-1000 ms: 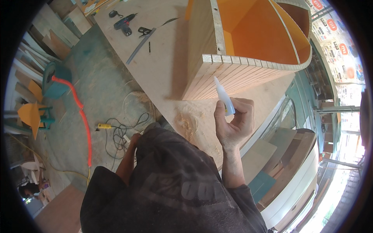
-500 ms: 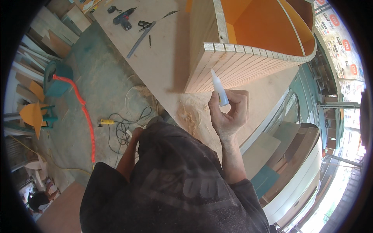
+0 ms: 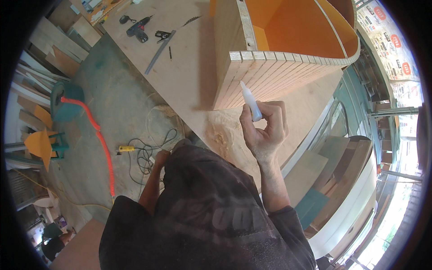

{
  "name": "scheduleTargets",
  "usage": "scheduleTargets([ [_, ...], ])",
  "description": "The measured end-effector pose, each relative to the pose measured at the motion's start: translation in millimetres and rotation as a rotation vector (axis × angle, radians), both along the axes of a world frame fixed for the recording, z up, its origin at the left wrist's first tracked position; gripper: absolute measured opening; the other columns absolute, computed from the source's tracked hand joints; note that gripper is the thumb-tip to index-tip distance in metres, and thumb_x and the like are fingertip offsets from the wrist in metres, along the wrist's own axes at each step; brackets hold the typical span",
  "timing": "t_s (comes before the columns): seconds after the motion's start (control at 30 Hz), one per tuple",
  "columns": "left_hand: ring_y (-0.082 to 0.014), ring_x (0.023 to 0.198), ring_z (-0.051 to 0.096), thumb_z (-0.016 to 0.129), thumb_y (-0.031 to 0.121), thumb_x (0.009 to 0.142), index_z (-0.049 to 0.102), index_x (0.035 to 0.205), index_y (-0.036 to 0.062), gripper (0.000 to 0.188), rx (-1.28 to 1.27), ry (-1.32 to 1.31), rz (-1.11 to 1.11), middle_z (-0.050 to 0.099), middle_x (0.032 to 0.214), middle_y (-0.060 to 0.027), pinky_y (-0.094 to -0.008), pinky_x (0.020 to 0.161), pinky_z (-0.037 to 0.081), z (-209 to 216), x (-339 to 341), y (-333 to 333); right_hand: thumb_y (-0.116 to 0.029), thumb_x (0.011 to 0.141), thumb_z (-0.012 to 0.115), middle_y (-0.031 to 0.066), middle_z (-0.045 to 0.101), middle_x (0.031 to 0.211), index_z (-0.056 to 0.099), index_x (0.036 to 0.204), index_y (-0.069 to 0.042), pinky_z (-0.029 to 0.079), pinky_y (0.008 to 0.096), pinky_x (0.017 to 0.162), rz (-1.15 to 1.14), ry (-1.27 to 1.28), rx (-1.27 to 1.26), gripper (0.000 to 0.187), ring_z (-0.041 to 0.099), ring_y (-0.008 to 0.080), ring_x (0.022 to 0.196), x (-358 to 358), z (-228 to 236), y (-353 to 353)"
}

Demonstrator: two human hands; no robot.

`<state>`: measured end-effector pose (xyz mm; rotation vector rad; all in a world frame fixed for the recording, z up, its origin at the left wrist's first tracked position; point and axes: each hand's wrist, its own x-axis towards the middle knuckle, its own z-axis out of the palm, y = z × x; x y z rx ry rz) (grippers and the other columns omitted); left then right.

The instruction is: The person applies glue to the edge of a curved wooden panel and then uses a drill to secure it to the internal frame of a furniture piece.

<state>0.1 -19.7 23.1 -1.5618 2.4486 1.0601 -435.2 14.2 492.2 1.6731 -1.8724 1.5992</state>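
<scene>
My right hand (image 3: 268, 128) pinches a small white squeeze bottle (image 3: 252, 105) between thumb and fingers. The bottle's tapered nozzle points up and away, at the slatted face of a curved wooden piece (image 3: 256, 74); whether the tip touches the wood I cannot tell. Thin grooves run along that face, and the inside panel (image 3: 292, 27) is orange. Low beside my body, my left hand (image 3: 162, 157) hangs by my hip, its fingers mostly hidden. Sawdust (image 3: 220, 135) lies on the worktable (image 3: 184, 81) below the wooden piece.
On the table's far left lie a cordless drill (image 3: 139, 29), a combination square (image 3: 159, 53) and a tape measure (image 3: 127, 19). A red coiled air hose (image 3: 102, 144) and a yellow power tool (image 3: 126, 148) with black cable are on the floor. Boards (image 3: 310, 175) lean at right.
The view has shifted slightly, so the table and wooden piece sit a little further left. My right hand still holds the bottle in nearly the same pose against the slatted face.
</scene>
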Motion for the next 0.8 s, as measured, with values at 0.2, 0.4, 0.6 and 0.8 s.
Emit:
scheduleTargets([
  [0.2,-0.0322,0.08,0.068,0.06,0.033,0.093,0.069,0.095,0.0005,0.034,0.043,0.297,0.328,0.071,0.083,-0.0161,-0.0388,0.075,0.052,139,-79,-54,0.003,0.081,0.08,0.0074,0.061,0.084,0.061,0.093,-0.003,0.049,0.0283,0.059,-0.043,-0.151,-0.056,0.023,0.061,0.014,0.071,-1,-23,8],
  [0.4,-0.0278,0.099,0.071,0.066,0.028,0.097,0.067,0.113,-0.0007,0.033,-0.038,0.565,0.253,0.073,0.105,-0.018,-0.0405,0.084,0.054,260,-176,-88,0.0,0.085,0.08,0.0086,0.064,0.087,0.06,0.095,-0.002,0.056,0.0281,0.068,-0.039,-0.332,-0.076,0.022,0.066,0.0135,0.077,16,-42,14],
  [0.6,-0.0328,0.102,0.069,0.06,0.035,0.104,0.061,0.123,0.0,0.04,-0.29,0.86,0.034,0.068,0.114,-0.0207,-0.0438,0.085,0.054,333,-281,-84,-0.004,0.087,0.08,0.0087,0.066,0.086,0.06,0.094,-0.002,0.057,0.0294,0.069,-0.102,-0.381,-0.03,0.022,0.068,0.0146,0.076,26,-62,11],
  [0.8,-0.0368,0.099,0.069,0.055,0.04,0.106,0.063,0.12,-0.0013,0.044,-0.335,0.756,-0.011,0.07,0.108,-0.0206,-0.0429,0.084,0.054,332,-300,-86,-0.006,0.087,0.081,0.0079,0.066,0.081,0.058,0.091,-0.002,0.056,0.0293,0.067,-0.119,-0.304,-0.048,0.024,0.069,0.0147,0.072,23,-65,5],
])
